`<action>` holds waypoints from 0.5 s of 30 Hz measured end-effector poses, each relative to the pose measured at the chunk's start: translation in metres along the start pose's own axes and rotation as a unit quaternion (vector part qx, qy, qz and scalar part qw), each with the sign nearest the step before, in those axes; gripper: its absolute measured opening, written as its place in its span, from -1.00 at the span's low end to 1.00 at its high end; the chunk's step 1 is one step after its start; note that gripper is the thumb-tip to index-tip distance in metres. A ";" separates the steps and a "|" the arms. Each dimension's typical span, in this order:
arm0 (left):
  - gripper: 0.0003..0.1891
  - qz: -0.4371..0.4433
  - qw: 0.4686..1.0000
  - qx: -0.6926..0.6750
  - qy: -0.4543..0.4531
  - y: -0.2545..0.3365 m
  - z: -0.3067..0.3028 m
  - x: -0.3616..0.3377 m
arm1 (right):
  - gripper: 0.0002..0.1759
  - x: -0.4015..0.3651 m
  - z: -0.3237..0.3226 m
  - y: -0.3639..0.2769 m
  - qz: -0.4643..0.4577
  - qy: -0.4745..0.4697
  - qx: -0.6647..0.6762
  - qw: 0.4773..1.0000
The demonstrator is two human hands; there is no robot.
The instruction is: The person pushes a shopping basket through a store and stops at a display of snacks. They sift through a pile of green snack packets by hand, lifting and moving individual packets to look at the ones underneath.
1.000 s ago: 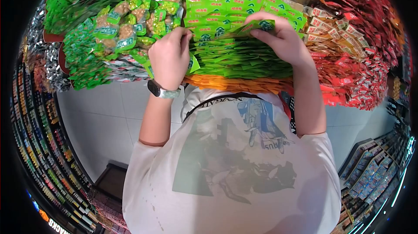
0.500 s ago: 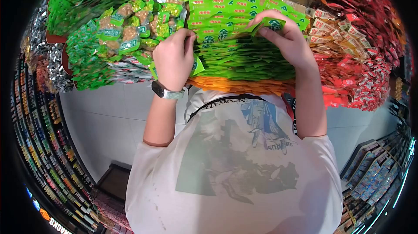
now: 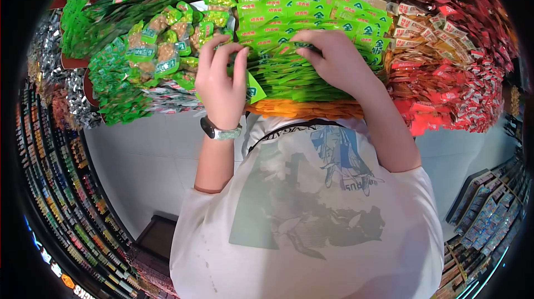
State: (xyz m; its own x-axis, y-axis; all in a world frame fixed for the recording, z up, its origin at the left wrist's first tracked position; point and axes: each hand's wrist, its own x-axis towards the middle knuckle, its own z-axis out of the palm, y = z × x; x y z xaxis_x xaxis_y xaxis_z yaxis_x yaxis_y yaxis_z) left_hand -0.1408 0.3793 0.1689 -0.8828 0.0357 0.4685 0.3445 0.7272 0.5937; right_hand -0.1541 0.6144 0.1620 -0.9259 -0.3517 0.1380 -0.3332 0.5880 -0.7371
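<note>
My left hand (image 3: 222, 79), wearing a watch (image 3: 210, 128), is over the left side of the green packet display, its fingers apart and bent. A green packet (image 3: 255, 91) shows beside and below that hand, near the wrist; whether it touches the palm is hidden. My right hand (image 3: 336, 60) is at the middle of the display, thumb and fingers closed around the edge of a green snack packet, mostly covered by the hand. Rows of matching green packets (image 3: 267, 9) lie flat behind, and a dense stack (image 3: 303, 79) of them stands in front.
Clear-windowed snack packs (image 3: 166, 51) are heaped to the left. Red packets (image 3: 445, 99) and brownish ones (image 3: 425, 32) fill the right. Orange packets (image 3: 303, 108) line the front edge. Stocked shelves (image 3: 61, 188) curve along the left, with a rack (image 3: 486, 210) at lower right.
My right hand has moved left and down with its packet, to the middle of the green stack. My left hand's fingers have spread from a closed pinch.
</note>
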 end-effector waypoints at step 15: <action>-0.81 0.093 0.976 -0.050 -0.190 0.018 0.002 0.014 | -0.75 -0.016 -0.020 0.008 0.002 -0.029 0.066 0.997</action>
State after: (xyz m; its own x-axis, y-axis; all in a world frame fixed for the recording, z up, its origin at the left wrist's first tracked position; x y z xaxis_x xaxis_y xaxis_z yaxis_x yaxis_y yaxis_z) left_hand -0.1480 0.3936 0.1851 -0.8500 0.4262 0.3098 0.5232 0.6136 0.5914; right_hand -0.1452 0.6395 0.1671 -0.9145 -0.3923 0.0989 -0.2989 0.4903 -0.8187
